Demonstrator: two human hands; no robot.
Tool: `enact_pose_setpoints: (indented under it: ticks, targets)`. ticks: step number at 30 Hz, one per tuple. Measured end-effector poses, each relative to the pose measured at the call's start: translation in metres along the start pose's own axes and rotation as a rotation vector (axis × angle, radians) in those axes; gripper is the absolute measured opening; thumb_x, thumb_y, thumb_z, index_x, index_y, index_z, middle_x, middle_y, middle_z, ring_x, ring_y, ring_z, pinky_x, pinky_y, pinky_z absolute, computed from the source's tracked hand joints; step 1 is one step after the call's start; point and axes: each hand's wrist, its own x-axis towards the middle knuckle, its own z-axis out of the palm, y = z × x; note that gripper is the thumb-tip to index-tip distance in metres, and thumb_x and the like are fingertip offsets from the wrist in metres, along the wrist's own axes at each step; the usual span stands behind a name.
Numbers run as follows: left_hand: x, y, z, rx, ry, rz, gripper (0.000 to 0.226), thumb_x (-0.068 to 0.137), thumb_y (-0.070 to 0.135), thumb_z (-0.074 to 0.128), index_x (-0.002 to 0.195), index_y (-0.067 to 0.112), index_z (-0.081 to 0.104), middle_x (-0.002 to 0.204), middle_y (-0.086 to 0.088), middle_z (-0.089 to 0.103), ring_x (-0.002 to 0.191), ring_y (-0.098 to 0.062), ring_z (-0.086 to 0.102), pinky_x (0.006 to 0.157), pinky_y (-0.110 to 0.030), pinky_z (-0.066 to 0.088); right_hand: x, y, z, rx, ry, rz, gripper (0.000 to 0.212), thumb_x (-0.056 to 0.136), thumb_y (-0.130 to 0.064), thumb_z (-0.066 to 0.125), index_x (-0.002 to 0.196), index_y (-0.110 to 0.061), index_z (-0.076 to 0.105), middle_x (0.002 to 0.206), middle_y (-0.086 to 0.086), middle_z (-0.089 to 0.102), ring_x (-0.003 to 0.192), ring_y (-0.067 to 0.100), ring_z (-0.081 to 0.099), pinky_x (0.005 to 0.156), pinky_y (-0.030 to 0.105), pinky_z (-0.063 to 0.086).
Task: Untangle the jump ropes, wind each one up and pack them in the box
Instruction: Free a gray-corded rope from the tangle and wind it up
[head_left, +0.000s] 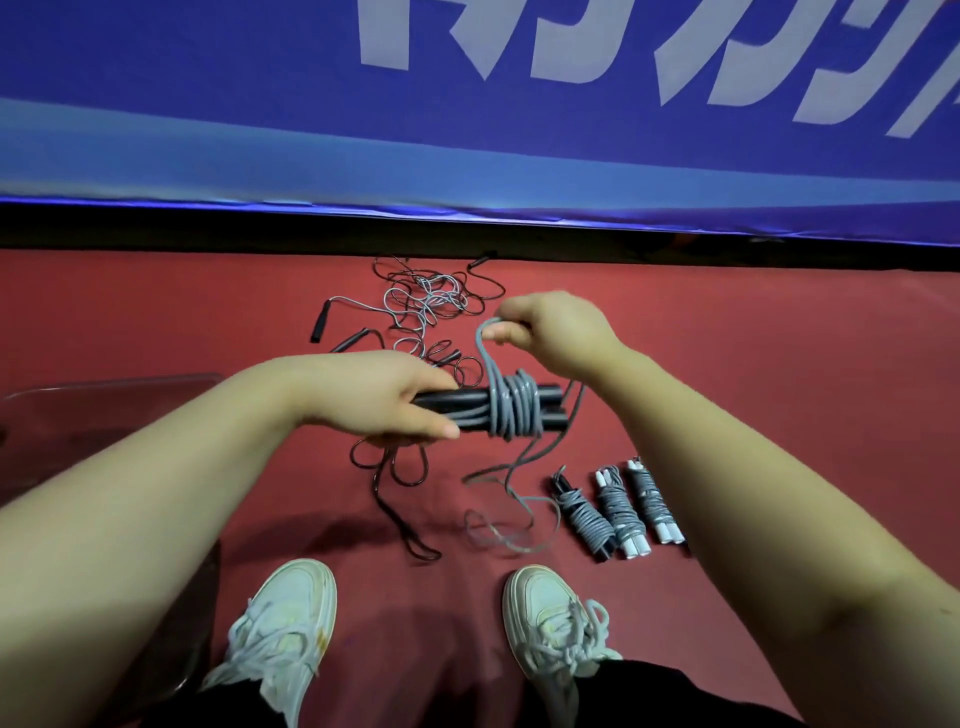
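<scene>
Broadly, my feed looks down at a person's arms and feet. A blue banner (260, 104) with large pale lettering fills the top of the frame. Below it, a red floor (753, 364) takes up the rest. At the left edge sits a clear box (104, 395), partly behind the left forearm; I cannot tell what is inside it. Two white shoes (283, 618) stand at the bottom centre.

Above the centre, near the banner's lower edge, a tangle of ropes (426, 304) lies on the floor, grey and black strands looped together with loose black handles at its left. To the lower right, three wound ropes (618, 506) lie side by side, just beside each other.

At the centre, the left hand (384, 400) has its fingers curled round the left end of a pair of black handles (549, 396), held level above the floor. A grey rope (511, 410) is coiled several times round the middle of them, and its loose tail trails down to the floor between the shoes and the wound ropes. The right hand (550, 332), just above, pinches a raised loop of that rope. A black rope (390, 512) lies in loops on the floor under the left hand.
</scene>
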Motion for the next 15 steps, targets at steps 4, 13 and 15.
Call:
enact_pose_setpoints:
  ticks: [4, 13, 15]
  targets:
    - [-0.004, 0.008, -0.006, -0.413, 0.146, 0.049, 0.012, 0.094, 0.017, 0.054, 0.083, 0.017, 0.052, 0.064, 0.008, 0.055, 0.051, -0.009, 0.046, 0.046, -0.019, 0.039, -0.018, -0.013, 0.036, 0.155, -0.031, 0.043, 0.056, 0.093, -0.040, 0.025, 0.118, -0.005, 0.060, 0.116, 0.022, 0.060, 0.107, 0.039, 0.055, 0.083, 0.041, 0.045]
    - [0.014, -0.002, -0.002, -0.894, 0.474, -0.029, 0.020, 0.096, -0.002, 0.046, 0.087, 0.012, 0.035, 0.077, -0.009, 0.055, 0.053, -0.010, 0.044, 0.043, -0.019, 0.036, -0.007, -0.029, 0.051, 0.268, -0.169, 0.111, 0.029, 0.101, -0.030, 0.034, 0.114, -0.010, 0.050, 0.108, 0.015, 0.064, 0.099, 0.034, 0.057, 0.082, 0.041, 0.045]
    - [0.019, -0.010, 0.001, -0.886, 0.556, -0.085, 0.021, 0.097, -0.001, 0.046, 0.086, 0.013, 0.034, 0.079, -0.009, 0.056, 0.054, -0.010, 0.044, 0.044, -0.019, 0.036, -0.009, -0.027, 0.048, 0.257, -0.222, 0.127, 0.029, 0.101, -0.030, 0.033, 0.110, -0.008, 0.050, 0.105, 0.015, 0.063, 0.097, 0.034, 0.057, 0.081, 0.041, 0.045]
